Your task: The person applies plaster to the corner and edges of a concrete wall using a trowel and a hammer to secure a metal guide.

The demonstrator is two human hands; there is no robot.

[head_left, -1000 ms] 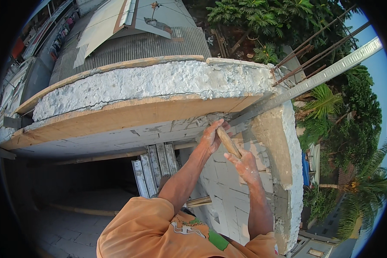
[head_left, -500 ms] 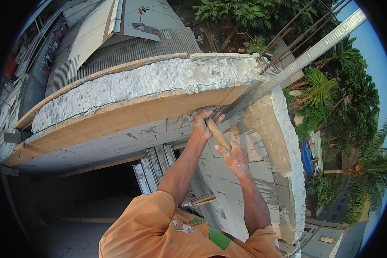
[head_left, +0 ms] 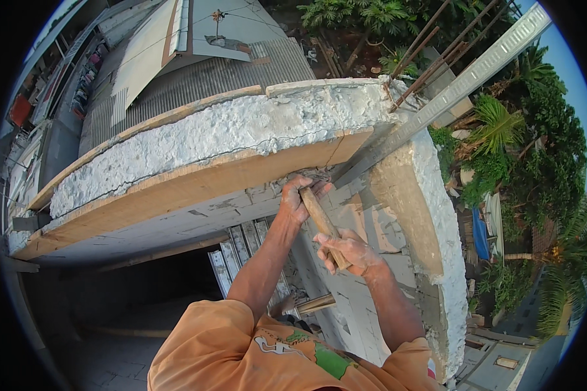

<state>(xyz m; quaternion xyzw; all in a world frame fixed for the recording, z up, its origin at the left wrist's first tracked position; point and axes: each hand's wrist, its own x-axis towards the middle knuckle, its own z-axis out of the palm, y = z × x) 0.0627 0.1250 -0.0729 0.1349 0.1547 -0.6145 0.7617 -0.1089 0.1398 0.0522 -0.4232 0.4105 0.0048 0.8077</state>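
My left hand (head_left: 293,199) is closed around the upper part of a wooden handle (head_left: 319,215), just below the formwork board (head_left: 195,186) that runs along the rough concrete edge (head_left: 202,127). What is fixed at the upper end I cannot tell, because my fingers and the grey mortar (head_left: 314,174) hide it. My right hand (head_left: 357,251) is curled more loosely near the lower end, with the thumb lying over the wood and the fingertips bent underneath. I think I hold it with two hands so that the upper one can guide close to the corner, while the lower one steadies the slanted handle. Both arms are raised in front of me, it seems because the place of work lies above the blockwork wall (head_left: 355,306). The ribbed metal channel (head_left: 460,88) leans diagonally, with its lower part coming down beside the end of the board; perhaps it stands there as a support or a guide, but I am not certain.

Compared with one second ago, more of the handle is visible, and its lower end now shows past my right fingers. Both hands appear farther to the left, though the whole view has also shifted. The upper end stays beneath the board, near the channel.
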